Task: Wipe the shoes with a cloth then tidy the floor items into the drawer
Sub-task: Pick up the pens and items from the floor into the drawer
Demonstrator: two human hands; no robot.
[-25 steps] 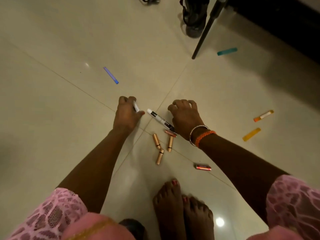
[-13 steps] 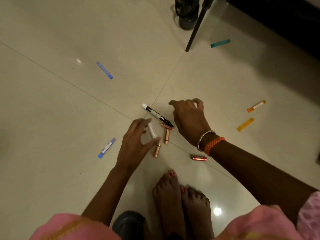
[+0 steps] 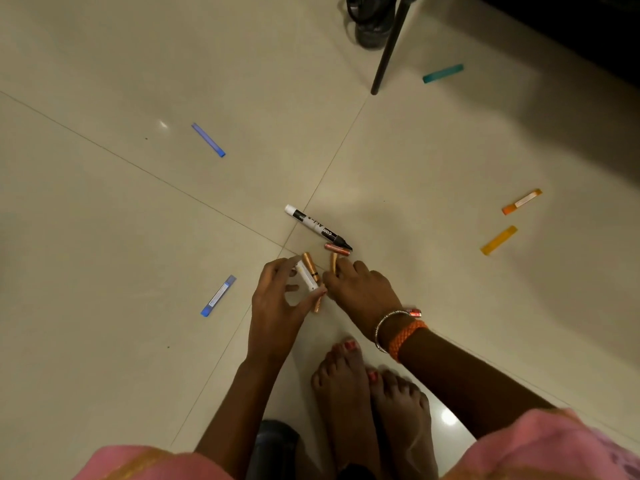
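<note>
My left hand pinches a small white stick between thumb and fingers, low over the floor. My right hand is right beside it, its fingers curled down onto a copper battery that lies on the tile. More copper batteries lie around the two hands. A red battery shows just behind my right wrist. A black-and-white marker lies just beyond the batteries. A dark shoe stands at the top edge.
Two blue sticks lie to the left, a teal one far right, an orange one and a yellow one at right. A black pole leans by the shoe. My bare feet and a dark object are below.
My left hand has carried the white stick back from the far side of the marker to the batteries. My right hand has drawn back from the marker onto a battery, close to the left hand.
</note>
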